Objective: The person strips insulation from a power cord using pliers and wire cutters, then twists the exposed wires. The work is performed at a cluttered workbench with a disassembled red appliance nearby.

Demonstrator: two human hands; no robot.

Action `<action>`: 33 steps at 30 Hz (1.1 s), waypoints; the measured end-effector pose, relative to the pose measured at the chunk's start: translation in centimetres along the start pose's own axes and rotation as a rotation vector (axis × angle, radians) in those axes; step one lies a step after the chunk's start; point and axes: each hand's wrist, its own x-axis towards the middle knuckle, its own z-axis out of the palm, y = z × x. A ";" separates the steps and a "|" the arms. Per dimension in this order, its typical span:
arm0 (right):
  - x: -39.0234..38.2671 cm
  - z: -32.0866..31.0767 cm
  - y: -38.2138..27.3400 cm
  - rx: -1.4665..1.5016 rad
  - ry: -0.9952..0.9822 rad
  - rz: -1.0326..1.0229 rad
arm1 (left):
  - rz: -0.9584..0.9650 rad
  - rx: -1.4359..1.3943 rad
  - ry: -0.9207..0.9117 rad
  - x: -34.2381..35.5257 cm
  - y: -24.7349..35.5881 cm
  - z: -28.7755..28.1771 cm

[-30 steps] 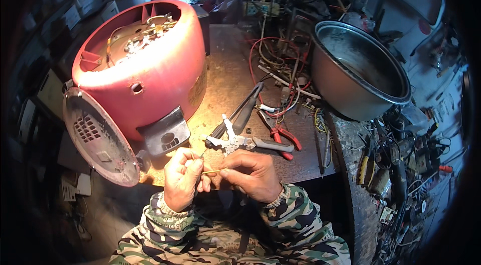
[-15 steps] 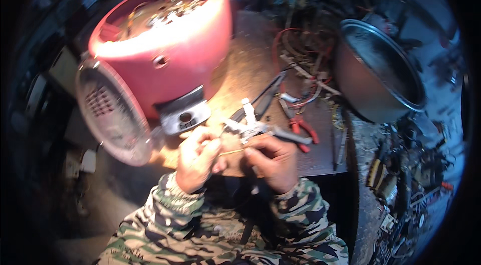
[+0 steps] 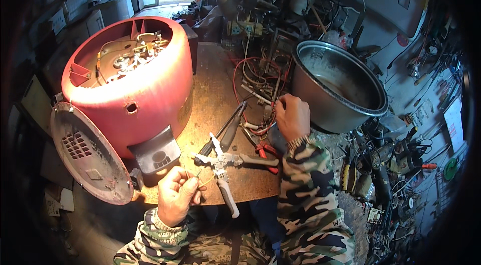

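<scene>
My left hand (image 3: pixel 176 194) is closed at the table's near edge, pinching a thin yellow wire (image 3: pixel 206 183) between thumb and fingers. Beside it, wire-stripping pliers (image 3: pixel 220 165) with grey handles lie spread apart on the table. Farther right, my right hand (image 3: pixel 293 117) reaches into a tangle of wires (image 3: pixel 258 78); its fingers are bent together, and what they grip, if anything, is hidden. Left of centre stands a red rice cooker body (image 3: pixel 145 92), bottom up, with wiring and metal parts showing inside. Its round vented base cover (image 3: pixel 90 152) leans against the side.
Red-handled pliers (image 3: pixel 265 151) and a black-handled tool (image 3: pixel 230 132) lie on the wooden table (image 3: pixel 208 89). A large metal inner pot (image 3: pixel 320 97) stands tilted behind my right hand. Heaped tools and parts (image 3: pixel 381 164) fill the right side. A multimeter (image 3: pixel 284 44) sits at the back.
My right hand has left the wire and pliers beside my left hand and moved forward and right to the wire tangle. The pliers now lie on the table. The view has shifted.
</scene>
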 end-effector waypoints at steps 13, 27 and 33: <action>5.2 4.3 -0.1 0.237 0.091 0.062 | -0.063 -0.044 0.001 -0.2 0.3 -0.5; -15.5 -0.5 -10.5 0.326 -0.246 -0.481 | 0.060 -0.006 -0.001 0.0 0.1 0.1; -16.2 -2.0 -9.9 0.297 -0.251 -0.495 | 0.074 0.027 -0.011 0.0 0.3 0.1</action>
